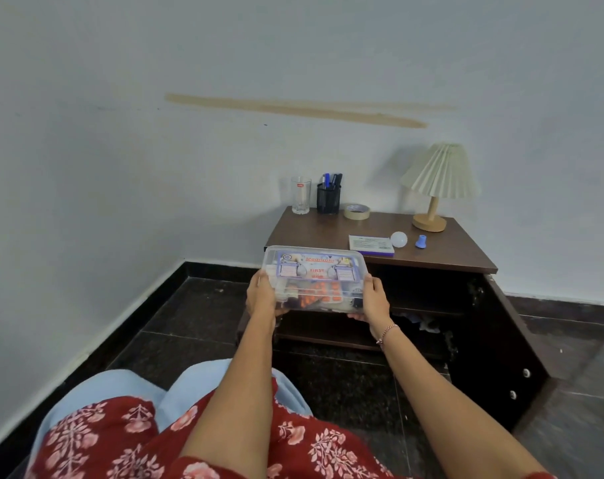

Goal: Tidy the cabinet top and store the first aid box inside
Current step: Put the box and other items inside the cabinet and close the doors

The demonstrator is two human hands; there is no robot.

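While both hands grasp it, the left hand (pixel 263 296) and right hand (pixel 374 299) each clenched on one end, the first aid box (pixel 314 276) hangs in front of the cabinet (pixel 449 254), below its top, before the open door (pixel 500 344).

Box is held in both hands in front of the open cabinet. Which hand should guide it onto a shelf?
Probably right: the right hand grips the first aid box on the side nearest the open cabinet; the left hand holds the outer end.
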